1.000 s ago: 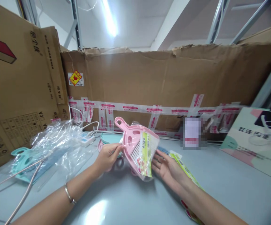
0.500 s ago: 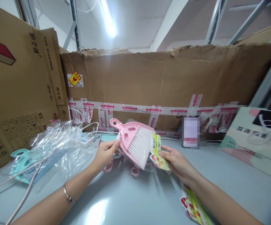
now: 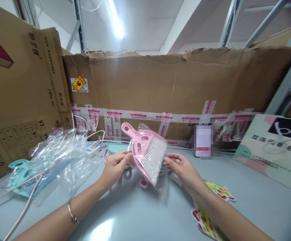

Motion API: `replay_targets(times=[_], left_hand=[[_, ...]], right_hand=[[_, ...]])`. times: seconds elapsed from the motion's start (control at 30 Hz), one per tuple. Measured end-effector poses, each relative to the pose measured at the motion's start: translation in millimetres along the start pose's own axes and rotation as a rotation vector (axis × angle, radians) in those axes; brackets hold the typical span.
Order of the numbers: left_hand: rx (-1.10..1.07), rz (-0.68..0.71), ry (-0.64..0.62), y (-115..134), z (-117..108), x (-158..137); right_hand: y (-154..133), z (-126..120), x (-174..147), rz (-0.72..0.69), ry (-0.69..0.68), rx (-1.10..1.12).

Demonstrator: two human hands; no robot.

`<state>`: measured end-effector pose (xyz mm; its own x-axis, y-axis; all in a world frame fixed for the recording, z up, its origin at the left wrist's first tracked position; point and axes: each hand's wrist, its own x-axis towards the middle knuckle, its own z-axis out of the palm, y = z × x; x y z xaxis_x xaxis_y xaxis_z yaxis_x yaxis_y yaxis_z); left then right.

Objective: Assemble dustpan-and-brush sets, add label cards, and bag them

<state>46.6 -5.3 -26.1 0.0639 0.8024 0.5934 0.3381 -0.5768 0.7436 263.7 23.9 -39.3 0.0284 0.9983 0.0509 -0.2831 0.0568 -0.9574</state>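
Note:
My left hand [image 3: 116, 165] pinches the left side of a clear plastic bag [image 3: 143, 127]. Inside the bag are a pink dustpan [image 3: 138, 144] and a small brush with white bristles [image 3: 153, 154], tilted with the handle to the upper left. On the other side, my right hand [image 3: 182, 167] has its fingertips drawn together at the bag's right edge, beside the bristles. A printed yellow-green card [image 3: 219, 190] lies to the right of my right hand. Another such card [image 3: 203, 221] lies nearer, partly under my right forearm.
Behind the bag, a turquoise dustpan [image 3: 116, 147] and more pink pieces rest on the grey table [image 3: 125, 214]. Crumpled plastic bags [image 3: 60, 147] and another turquoise dustpan [image 3: 22, 174] lie left, with cables across. A phone [image 3: 203, 142] leans against the large cardboard box [image 3: 140, 83]; a printed box [image 3: 273, 147] stands right.
The printed card my right hand held over the bristles is now on the table to the right. My right hand has come to the bag's edge. The bagged dustpan has turned slightly.

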Motion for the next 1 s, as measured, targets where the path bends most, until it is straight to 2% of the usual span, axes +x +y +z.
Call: replay_targets(times=[0.13, 0.23, 0.47, 0.67, 0.8, 0.87, 0.93, 1.0], left_hand=[[-0.021, -0.022, -0.015, 2, 2, -2], [-0.023, -0.026, -0.007, 7, 4, -4], [-0.163, -0.121, 0.041, 9, 10, -9], [-0.091, -0.025, 0.039, 10, -2, 0], [0.014, 0.03, 0.174, 11, -12, 9], [0.034, 0.053, 0.264, 9, -20, 15], [0.032, 0.047, 0.388, 4, -36, 23], [0.094, 0.026, 0.577, -2, -65, 34]], right_hand=[[4, -2, -1, 0.207, -0.058, 0.191], [4, 0, -2, 0.283, -0.148, 0.213], [5, 10, -9, 0.287, -0.192, 0.258], [1, 8, -8, 0.133, -0.042, 0.253], [-8, 7, -11, 0.083, 0.014, 0.162], [-9, 3, -10, 0.087, -0.015, 0.122], [-10, -6, -6, 0.091, -0.042, 0.116], [-13, -18, 1, 0.095, -0.023, 0.134]])
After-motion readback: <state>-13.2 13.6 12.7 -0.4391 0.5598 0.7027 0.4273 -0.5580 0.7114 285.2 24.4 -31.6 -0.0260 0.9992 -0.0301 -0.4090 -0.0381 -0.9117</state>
